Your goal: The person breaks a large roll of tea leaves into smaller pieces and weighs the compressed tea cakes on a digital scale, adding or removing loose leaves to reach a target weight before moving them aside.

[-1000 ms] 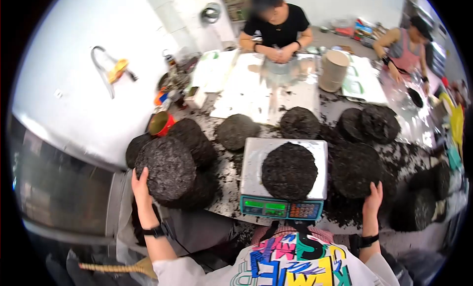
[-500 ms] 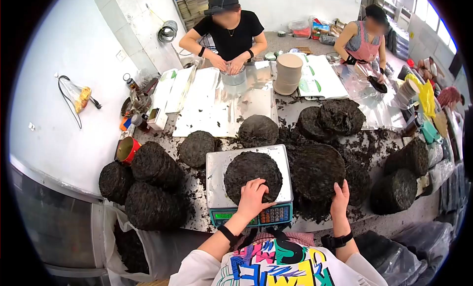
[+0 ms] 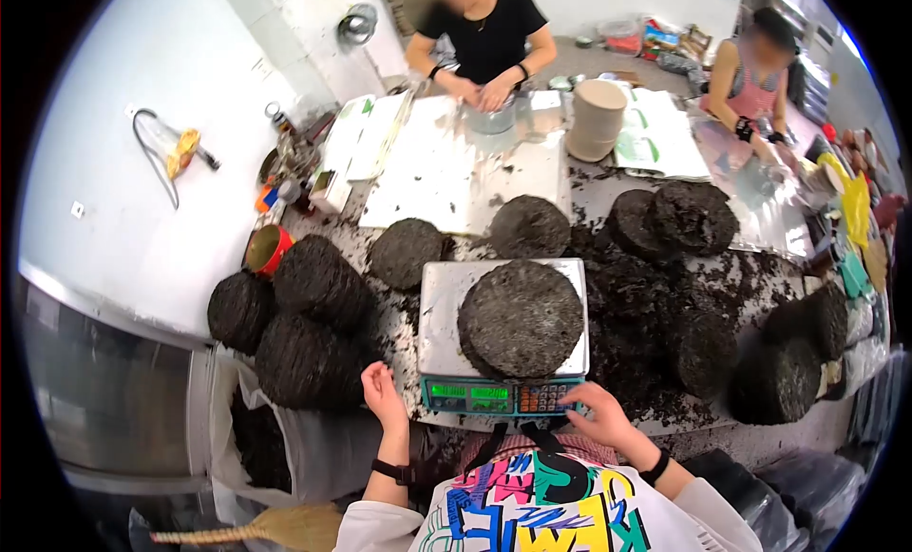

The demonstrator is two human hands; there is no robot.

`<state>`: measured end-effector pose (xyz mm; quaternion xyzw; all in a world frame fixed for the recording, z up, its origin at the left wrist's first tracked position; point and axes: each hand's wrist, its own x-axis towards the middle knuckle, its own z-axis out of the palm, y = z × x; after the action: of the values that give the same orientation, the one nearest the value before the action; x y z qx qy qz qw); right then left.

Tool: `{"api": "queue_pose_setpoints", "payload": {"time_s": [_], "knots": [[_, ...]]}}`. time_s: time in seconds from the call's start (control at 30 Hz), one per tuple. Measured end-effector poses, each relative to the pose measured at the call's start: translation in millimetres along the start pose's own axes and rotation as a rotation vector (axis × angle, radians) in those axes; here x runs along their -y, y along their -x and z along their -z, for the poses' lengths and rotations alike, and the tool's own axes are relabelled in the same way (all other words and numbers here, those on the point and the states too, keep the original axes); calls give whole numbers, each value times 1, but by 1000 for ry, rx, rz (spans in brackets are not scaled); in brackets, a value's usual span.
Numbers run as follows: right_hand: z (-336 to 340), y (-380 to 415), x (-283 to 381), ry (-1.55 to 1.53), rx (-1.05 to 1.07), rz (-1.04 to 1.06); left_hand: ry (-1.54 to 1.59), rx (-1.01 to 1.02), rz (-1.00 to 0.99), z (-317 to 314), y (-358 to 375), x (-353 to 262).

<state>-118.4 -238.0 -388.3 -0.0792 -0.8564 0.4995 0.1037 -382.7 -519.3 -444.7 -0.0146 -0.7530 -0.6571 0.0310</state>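
A digital scale (image 3: pixel 439 310) stands at the near edge of the table, its green display lit. On its metal pan lies a thick round cake of dark, pressed, fibrous material (image 3: pixel 521 319). My right hand (image 3: pixel 598 414) is at the right end of the scale's keypad (image 3: pixel 545 398), fingers apart, with fingertips right at the keys. To the left of the scale, my left hand (image 3: pixel 383 396) is raised with loosely bent fingers and holds nothing. Close to it sits a stack of dark cakes (image 3: pixel 309 362).
More dark cakes (image 3: pixel 407 254) and loose dark scraps (image 3: pixel 632 305) lie around the scale. Across the table, one person (image 3: pixel 484 39) presses on a clear round container (image 3: pixel 491 117); another person (image 3: pixel 755 86) works at the right. A tan cylinder stack (image 3: pixel 596 121) stands between them.
The large cake from right of the scale is now on the pan. My left hand has left the pan and moved left; my right hand has moved to the keypad. The view has shifted.
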Motion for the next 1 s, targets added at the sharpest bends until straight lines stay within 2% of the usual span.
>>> {"api": "queue_pose_setpoints", "payload": {"time_s": [0.03,0.07,0.1,0.13,0.17,0.2,0.23,0.27,0.3,0.33,0.4,0.47,0.5,0.53,0.57,0.6,0.63,0.67,0.7,0.73,0.77,0.8,0.87,0.9,0.93,1.0], "knots": [[-5,11,-14,-191,153,-273,-6,-66,126,19,6,34],[-14,22,-29,-378,310,-550,-188,-41,121,46,12,98],[-23,25,-42,-385,519,-568,-339,-5,224,50,28,123],[-38,30,-50,-422,599,-543,-478,135,352,50,45,148],[-55,32,-60,-501,681,-503,-829,329,358,40,62,158],[-75,35,-74,-580,757,-464,-773,549,169,14,84,143],[-95,39,-89,-607,808,-460,-571,623,-11,-13,108,151],[-114,45,-105,-632,858,-456,-707,890,154,-44,126,104],[-127,48,-119,-654,910,-453,-741,1249,200,-68,144,108],[-133,53,-135,-517,929,-426,-651,1460,202,-91,159,90],[-131,69,-162,-246,952,-363,-335,1518,-165,-104,197,104],[-92,52,-159,-248,1002,-689,-266,1827,2,-106,175,63],[-77,58,-166,-426,821,-764,-241,1833,136,-99,158,33],[-58,62,-174,-596,629,-824,-223,1809,130,-88,145,24],[-36,61,-180,-398,566,-730,-18,1695,473,-77,134,17],[-14,54,-179,-202,496,-636,70,1573,487,-66,116,11],[14,37,-154,-287,412,-736,32,1344,351,-58,89,-31],[39,16,-128,-374,322,-833,275,1003,510,-48,68,-48],[50,2,-119,-512,146,-748,217,688,402,-44,50,-42],[59,-11,-111,-641,-34,-657,146,467,299,-44,27,-44],[62,-31,-97,-725,-162,-562,235,341,285,-53,9,-37],[60,-53,-82,-799,-286,-457,190,351,316,-70,1,-49],[47,-89,-63,-953,-353,-484,-150,498,0,-110,-6,-16],[38,-96,-68,-870,-295,-488,-213,612,50,-125,-10,19],[31,-101,-65,-790,-235,-490,-450,569,-174,-135,5,-23],[18,-102,-51,-33,-300,-159,-251,558,8,-142,11,-31]]}}
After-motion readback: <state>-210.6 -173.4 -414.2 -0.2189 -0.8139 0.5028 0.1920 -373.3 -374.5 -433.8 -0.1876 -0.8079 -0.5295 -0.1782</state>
